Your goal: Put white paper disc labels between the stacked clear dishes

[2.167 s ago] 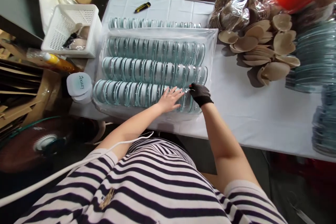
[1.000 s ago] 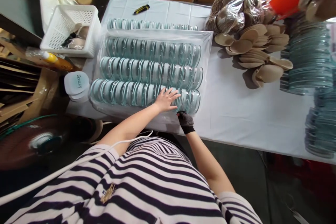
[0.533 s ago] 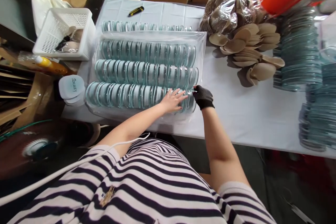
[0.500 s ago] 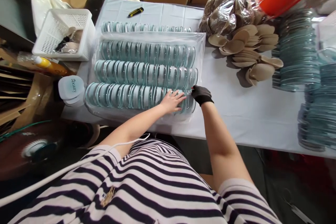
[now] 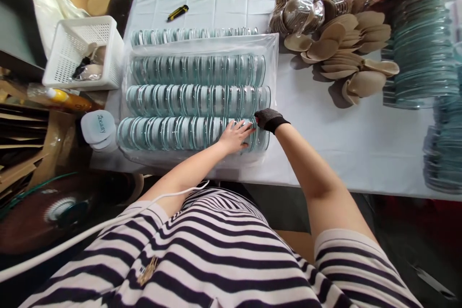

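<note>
Four rows of clear pieces: set out crosswise on the desk; three are framed by a clear plastic sheet, the fourth is placed just beyond its far edge.
Front row: set nearest the body, its right part partly hidden by the hands.
Left hand: bare, laid palm down on the front row, right of its middle; fingers are spread wide, and nothing is seen to be gripped.
Right hand: covered by a dark glove, placed at the right end of the front row; fingers are curled in, but whether anything is pinched cannot be told.
Cutter: laid beyond the fourth row.
White basket: stood at the left, with tan and black items held inside.
Tan cups: heaped right of the rows, beside a bag of similar cups.
</note>
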Motion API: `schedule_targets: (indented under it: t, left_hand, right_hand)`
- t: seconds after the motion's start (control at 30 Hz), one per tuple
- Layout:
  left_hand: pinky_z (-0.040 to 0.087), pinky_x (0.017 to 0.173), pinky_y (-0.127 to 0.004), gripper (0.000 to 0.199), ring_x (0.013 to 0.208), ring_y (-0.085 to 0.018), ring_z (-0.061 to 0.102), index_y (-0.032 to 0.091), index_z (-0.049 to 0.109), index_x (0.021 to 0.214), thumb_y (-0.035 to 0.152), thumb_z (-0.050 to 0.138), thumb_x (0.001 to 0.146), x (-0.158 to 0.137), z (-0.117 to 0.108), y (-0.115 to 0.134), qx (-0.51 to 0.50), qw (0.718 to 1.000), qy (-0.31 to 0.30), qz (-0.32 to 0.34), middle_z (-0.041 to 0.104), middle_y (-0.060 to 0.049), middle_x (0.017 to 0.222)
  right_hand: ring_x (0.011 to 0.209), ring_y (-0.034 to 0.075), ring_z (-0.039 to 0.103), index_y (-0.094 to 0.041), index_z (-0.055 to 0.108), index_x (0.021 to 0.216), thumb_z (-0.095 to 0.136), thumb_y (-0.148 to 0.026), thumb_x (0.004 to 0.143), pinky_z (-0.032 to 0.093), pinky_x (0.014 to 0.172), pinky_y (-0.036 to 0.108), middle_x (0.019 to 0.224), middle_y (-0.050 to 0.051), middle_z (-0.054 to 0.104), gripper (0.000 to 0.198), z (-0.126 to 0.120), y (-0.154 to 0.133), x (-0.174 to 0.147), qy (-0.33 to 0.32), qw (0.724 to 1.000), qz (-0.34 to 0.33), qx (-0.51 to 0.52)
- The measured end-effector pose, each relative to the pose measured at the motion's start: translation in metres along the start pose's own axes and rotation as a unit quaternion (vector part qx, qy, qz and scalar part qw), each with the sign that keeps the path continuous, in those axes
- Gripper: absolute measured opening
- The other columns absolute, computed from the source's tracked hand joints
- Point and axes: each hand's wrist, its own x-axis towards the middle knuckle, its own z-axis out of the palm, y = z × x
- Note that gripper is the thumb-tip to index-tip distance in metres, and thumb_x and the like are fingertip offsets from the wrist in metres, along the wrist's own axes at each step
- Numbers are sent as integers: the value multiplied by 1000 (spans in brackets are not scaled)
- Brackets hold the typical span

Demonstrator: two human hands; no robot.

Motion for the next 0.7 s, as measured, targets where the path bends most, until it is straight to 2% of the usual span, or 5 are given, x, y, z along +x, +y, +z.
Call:
schedule_targets:
  t: [0.17,0.27,0.37,0.57,0.7]
  left_hand:
    - [18,122,-57,69,150,-29,24,31,32,154,49,52,91,1,0,1,6,1000,-15,-7,30,1,162]
    - [17,122,-57,71,151,-29,22,32,29,155,51,51,91,2,-1,0,11,999,-30,-9,29,1,163]
    - [16,122,-57,72,151,-29,21,32,29,155,52,52,90,3,-2,0,12,999,-34,-8,29,1,163]
    - [17,122,-56,72,151,-30,22,32,30,155,52,53,89,2,-5,-1,8,999,-33,-11,30,0,162]
    - [17,122,-57,73,151,-30,22,32,30,154,51,54,89,1,-4,-1,1,1000,-26,-10,30,0,162]
  right_hand:
    - [89,21,65,-18,71,95,53,-21,83,45,76,27,99,9,72,21,74,1,-76,94,988,-34,114]
    - [94,21,65,-18,71,99,51,-19,85,45,78,27,107,9,71,24,133,-15,-102,115,971,27,207]
    - [100,23,64,-18,69,108,45,-20,90,45,81,30,120,11,67,30,175,-36,-104,129,958,91,241]
    - [106,24,62,-22,59,125,43,-23,92,45,83,32,136,11,58,36,203,-62,-106,138,916,196,321]
    - [92,25,65,-22,61,116,56,-23,83,44,77,33,103,12,69,33,203,-63,-112,92,883,233,398]
